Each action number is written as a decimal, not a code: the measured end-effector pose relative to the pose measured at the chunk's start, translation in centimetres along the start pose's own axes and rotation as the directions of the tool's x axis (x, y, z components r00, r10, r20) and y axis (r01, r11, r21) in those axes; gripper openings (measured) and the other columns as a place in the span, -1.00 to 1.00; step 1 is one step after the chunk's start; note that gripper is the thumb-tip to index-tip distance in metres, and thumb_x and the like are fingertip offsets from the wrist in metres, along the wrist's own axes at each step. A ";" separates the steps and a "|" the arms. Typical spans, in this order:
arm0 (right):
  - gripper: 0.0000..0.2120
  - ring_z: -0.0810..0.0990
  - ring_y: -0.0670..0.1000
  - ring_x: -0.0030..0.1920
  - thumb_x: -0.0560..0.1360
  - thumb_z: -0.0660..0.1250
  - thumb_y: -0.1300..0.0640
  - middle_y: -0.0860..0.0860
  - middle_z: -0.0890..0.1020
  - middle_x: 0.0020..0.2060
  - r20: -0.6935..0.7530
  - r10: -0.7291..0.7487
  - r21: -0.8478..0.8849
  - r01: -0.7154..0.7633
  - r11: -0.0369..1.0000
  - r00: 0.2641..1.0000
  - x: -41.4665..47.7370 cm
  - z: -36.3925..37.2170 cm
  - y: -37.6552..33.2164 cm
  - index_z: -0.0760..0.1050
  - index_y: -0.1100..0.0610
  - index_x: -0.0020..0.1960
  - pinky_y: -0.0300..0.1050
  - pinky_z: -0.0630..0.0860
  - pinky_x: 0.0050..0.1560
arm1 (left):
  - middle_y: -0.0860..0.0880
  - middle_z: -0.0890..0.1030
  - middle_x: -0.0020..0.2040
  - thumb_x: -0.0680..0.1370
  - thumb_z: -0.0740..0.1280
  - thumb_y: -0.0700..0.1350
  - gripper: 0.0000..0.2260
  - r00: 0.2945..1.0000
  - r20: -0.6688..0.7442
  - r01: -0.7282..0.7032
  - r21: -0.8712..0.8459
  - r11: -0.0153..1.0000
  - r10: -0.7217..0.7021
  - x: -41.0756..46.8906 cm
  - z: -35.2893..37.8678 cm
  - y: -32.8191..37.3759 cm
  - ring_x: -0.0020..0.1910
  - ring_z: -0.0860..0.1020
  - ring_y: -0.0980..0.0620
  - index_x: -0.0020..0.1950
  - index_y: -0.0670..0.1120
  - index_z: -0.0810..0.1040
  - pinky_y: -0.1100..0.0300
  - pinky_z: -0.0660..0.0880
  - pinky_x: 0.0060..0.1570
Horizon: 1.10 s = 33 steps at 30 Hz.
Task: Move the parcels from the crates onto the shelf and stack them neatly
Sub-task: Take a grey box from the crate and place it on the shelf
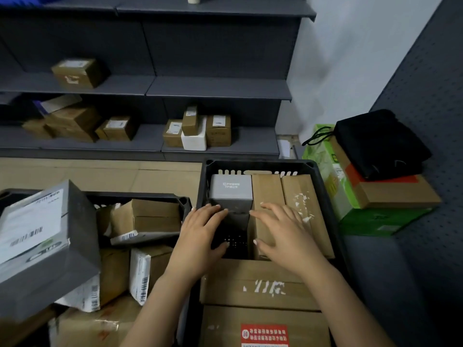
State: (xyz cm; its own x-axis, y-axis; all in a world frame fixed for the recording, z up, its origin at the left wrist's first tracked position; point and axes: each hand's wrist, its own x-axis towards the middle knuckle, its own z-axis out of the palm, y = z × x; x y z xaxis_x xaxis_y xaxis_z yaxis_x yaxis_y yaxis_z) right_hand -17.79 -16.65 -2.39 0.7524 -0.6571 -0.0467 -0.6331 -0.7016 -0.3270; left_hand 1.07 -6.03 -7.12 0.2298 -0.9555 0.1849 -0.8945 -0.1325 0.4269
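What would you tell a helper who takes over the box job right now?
Left hand: open, fingers on the grey square box in the right black plastic crate.
Right hand: open, flat on the tall brown cardboard parcel beside it.
Done: several cardboard parcels sit on the grey metal shelf.
Left: both crates, including the left black crate, hold parcels to shelve and stack.

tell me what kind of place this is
Probably a parcel pickup point or small stockroom. Grey metal shelving holds labelled cardboard parcels, and two black plastic crates on the floor are packed with more boxes bearing barcode labels, which both hands are reaching into.
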 end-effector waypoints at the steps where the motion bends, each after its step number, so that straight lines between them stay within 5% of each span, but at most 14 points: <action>1: -0.44 0.07 -0.08 0.43 0.54 0.28 -0.06 -0.15 0.19 0.45 0.002 0.000 0.001 0.000 1.000 1.000 0.3 0.0 0.0 0.18 -0.18 0.49 -0.18 -0.02 0.42 | 0.02 0.39 0.41 0.39 0.49 -0.03 -0.35 1.000 0.003 -0.002 -0.001 1.000 0.002 0.3 0.0 -0.2 0.46 0.26 0.00 0.45 0.02 0.35 -0.07 0.09 0.49; 17: -0.45 0.12 -0.05 0.45 0.51 0.30 -0.09 -0.14 0.21 0.45 0.059 0.136 0.015 -0.137 0.991 0.989 -4.9 3.2 1.9 0.21 -0.17 0.46 -0.08 0.09 0.46 | 0.02 0.38 0.42 0.43 0.46 0.03 -0.40 0.988 0.085 -0.122 -0.089 0.989 0.129 -0.7 2.4 1.8 0.47 0.24 0.03 0.44 0.03 0.38 0.05 -0.01 0.51; 24: -0.44 0.12 -0.06 0.43 0.53 0.29 -0.08 -0.14 0.22 0.43 -0.040 -0.041 0.039 0.042 0.998 0.998 -1.4 0.8 -1.9 0.20 -0.17 0.47 -0.15 0.06 0.42 | -0.04 0.46 0.35 0.37 0.52 -0.04 -0.39 0.994 -0.075 -0.077 0.005 0.997 0.077 -1.1 -2.9 0.3 0.39 0.36 -0.04 0.39 -0.05 0.44 -0.16 0.27 0.40; 30: -0.48 0.26 0.04 0.39 0.48 0.36 -0.04 -0.04 0.35 0.37 -0.126 -0.280 0.037 0.287 0.957 0.952 2.1 -0.4 -8.8 0.35 -0.07 0.42 -0.01 0.16 0.42 | -0.05 0.47 0.33 0.38 0.52 -0.06 -0.42 0.950 -0.313 0.035 0.094 0.995 -0.003 -5.6 -10.3 -2.1 0.38 0.35 -0.05 0.37 -0.07 0.46 -0.09 0.24 0.41; 33: -0.46 0.18 0.00 0.42 0.52 0.33 -0.06 -0.06 0.28 0.41 -0.107 -0.396 0.023 0.401 0.916 0.912 2.8 -0.1 -13.8 0.28 -0.09 0.46 -0.07 0.06 0.44 | -0.04 0.46 0.35 0.38 0.52 -0.06 -0.42 0.921 -0.376 0.155 0.105 0.982 -0.104 -9.0 -13.5 -4.4 0.40 0.33 -0.05 0.38 -0.06 0.46 -0.02 0.21 0.41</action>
State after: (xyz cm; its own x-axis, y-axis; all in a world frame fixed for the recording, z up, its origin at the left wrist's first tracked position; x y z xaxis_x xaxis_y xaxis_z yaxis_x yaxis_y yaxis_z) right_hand -6.92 -8.84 2.08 0.9174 -0.3508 0.1879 -0.2743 -0.8995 -0.3401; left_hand 8.11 6.73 1.23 0.4493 -0.7665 0.4588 -0.8836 -0.3055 0.3548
